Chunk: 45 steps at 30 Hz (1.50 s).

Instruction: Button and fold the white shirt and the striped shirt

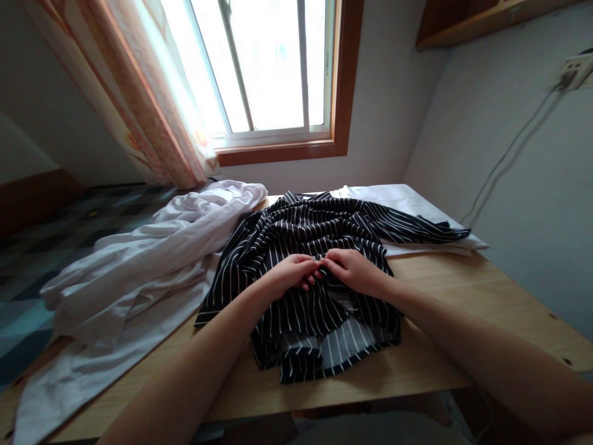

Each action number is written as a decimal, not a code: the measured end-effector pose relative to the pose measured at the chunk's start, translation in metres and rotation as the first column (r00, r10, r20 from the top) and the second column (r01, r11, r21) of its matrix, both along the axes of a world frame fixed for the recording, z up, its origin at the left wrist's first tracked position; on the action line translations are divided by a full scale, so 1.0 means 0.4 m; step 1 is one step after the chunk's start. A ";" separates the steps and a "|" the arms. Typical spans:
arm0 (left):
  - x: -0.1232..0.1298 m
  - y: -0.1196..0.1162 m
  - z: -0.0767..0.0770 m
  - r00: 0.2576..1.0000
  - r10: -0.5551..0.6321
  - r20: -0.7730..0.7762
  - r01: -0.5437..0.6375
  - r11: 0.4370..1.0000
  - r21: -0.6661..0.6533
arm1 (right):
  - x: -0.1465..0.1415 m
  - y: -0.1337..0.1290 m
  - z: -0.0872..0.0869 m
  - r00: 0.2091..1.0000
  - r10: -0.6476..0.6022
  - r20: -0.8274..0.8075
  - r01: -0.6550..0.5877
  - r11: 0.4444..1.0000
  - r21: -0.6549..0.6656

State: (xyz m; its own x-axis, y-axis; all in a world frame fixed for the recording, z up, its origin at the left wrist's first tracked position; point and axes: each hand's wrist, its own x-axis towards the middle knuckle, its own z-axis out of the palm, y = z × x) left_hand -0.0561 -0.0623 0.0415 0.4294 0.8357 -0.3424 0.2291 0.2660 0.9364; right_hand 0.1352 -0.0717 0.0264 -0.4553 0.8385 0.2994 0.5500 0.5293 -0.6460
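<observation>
A black shirt with white stripes [296, 315] lies spread on the wooden table, its collar toward the window and one sleeve stretched out to the right. Over the middle of its front, my left hand [299, 272] pinches the fabric with thumb and fingers. My right hand [349, 267] meets it there, also closed in a pinch on the shirt front. The fingertips of both hands nearly touch. Whatever small part of the shirt sits between them is too small to make out. Below the hands the hem falls open and shows the paler inner side.
A crumpled white garment [139, 272] covers the table's left side. Folded white cloth [389, 194] lies under the right sleeve. The wooden table [445, 290] stands below a window [273, 68] with a curtain [134, 80]. A cable [504, 154] hangs from a wall socket at right.
</observation>
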 end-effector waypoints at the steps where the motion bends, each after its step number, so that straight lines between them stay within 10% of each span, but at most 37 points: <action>1: 0.000 0.000 0.000 1.000 0.000 0.003 0.000 1.000 0.001 | 0.001 0.000 0.000 1.000 0.000 -0.006 0.000 1.000 0.001; 12: 0.010 -0.005 0.000 0.997 0.008 -0.073 -0.002 0.996 0.087 | 0.005 0.009 -0.005 1.000 -0.003 -0.007 0.003 1.000 0.013; 25: -0.005 0.003 0.000 0.992 -0.019 -0.124 0.049 0.968 0.247 | 0.007 0.011 -0.005 0.962 -0.045 -0.270 -0.083 0.892 -0.445; 39: -0.023 -0.012 0.028 0.801 0.186 -0.569 0.336 0.647 0.684 | 0.035 -0.042 0.077 0.915 0.310 0.260 -0.260 0.943 -0.209; 45: -0.030 -0.014 0.039 0.727 0.272 -0.631 0.376 0.612 0.696 | 0.038 -0.071 0.112 0.802 0.578 0.151 -0.474 0.769 -0.428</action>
State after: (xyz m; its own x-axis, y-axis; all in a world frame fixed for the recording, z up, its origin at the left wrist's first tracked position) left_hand -0.0680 -0.0680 0.0571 0.4291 0.8823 0.1937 0.8048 -0.4707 0.3615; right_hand 0.1503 -0.1000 0.0713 -0.8716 0.4629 -0.1613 0.4250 0.5496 -0.7192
